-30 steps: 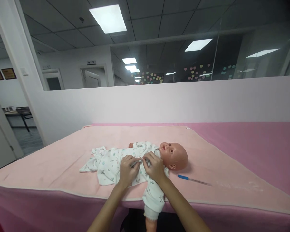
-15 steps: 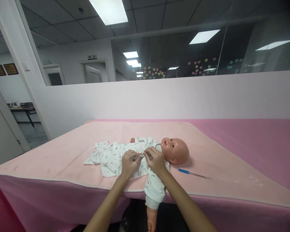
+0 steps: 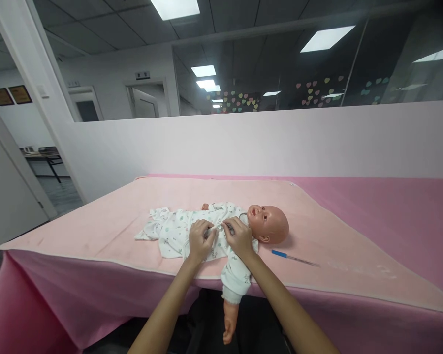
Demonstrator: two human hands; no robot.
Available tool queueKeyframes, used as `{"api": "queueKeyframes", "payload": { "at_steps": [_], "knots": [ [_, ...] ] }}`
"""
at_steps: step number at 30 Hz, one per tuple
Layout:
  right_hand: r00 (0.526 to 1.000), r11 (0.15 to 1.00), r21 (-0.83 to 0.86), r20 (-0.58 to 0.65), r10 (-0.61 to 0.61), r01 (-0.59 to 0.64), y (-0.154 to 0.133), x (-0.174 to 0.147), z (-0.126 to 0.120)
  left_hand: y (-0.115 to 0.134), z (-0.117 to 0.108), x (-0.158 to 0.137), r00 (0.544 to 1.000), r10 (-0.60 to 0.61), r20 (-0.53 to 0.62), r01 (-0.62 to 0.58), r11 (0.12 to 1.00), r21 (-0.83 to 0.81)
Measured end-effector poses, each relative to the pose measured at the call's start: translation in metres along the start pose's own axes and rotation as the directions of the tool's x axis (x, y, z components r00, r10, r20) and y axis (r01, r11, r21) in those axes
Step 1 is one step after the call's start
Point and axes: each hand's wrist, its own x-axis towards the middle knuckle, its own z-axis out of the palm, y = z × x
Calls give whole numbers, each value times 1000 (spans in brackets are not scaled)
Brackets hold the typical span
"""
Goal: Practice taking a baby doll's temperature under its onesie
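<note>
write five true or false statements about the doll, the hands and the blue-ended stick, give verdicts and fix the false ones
1. The left hand and right hand both touch the white printed garment. True.
2. The doll's head is bare. True.
3. The left hand is nearer the doll's head than the right hand is. False: the right hand is nearer.
4. A blue-ended stick lies on the peach cloth. True.
5. Both doll arms lie wholly on the peach cloth. False: one arm hangs past its near edge.
</note>
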Motion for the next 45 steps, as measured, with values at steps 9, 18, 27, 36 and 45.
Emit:
{"api": "queueKeyframes", "payload": {
  "at_steps": [9, 18, 27, 36, 45],
  "knots": [
    [1000, 1000, -10, -1, -19, 19, -1, 1, 0, 11, -2, 1, 995, 51, 83, -57, 996, 73],
    [995, 993, -69, -38, -98, 95, -4, -1, -1, 8, -3, 2, 996, 25, 81, -30, 998, 62],
    [993, 992, -58, 13, -113, 114, -5, -1, -1, 6, -2, 2, 998, 4, 65, -4, 1000, 2],
    [987, 986, -84, 75, -140, 147, -7, 1, -2, 3, 0, 4, 996, -23, 92, 27, 999, -38],
    [996, 992, -90, 26, -87, 89, -3, -3, -3, -6, -13, -9, 989, -102, -109, 105, 994, 26]
  ]
}}
